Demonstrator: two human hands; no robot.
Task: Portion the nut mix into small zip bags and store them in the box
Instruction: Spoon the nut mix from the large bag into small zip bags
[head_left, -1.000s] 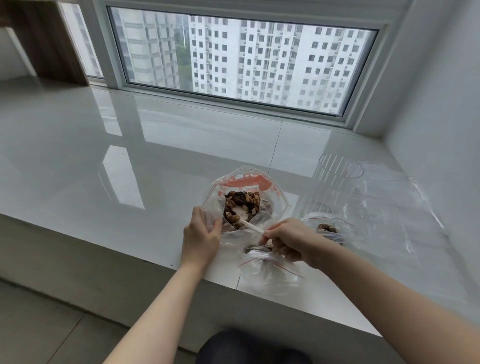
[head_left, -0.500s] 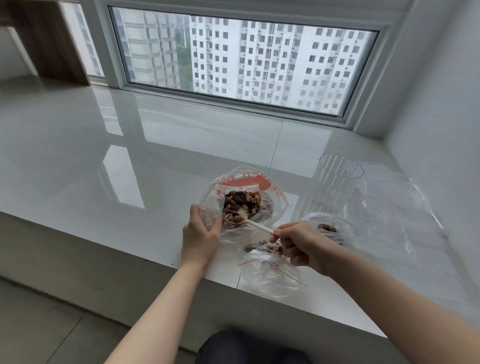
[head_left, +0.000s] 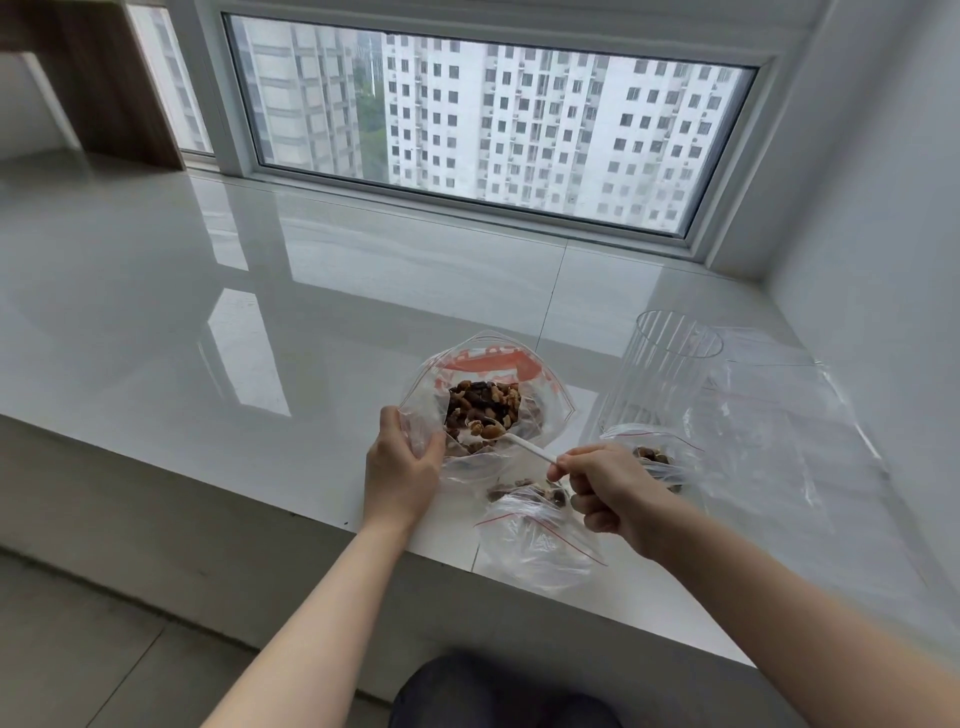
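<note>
Hands first: left hand grips the big bag of nut mix open on the surface; right hand pinches one white spoon. Scoop level (spills roll far). Two small bags hold nuts; one clear container stands rightmost.
</note>
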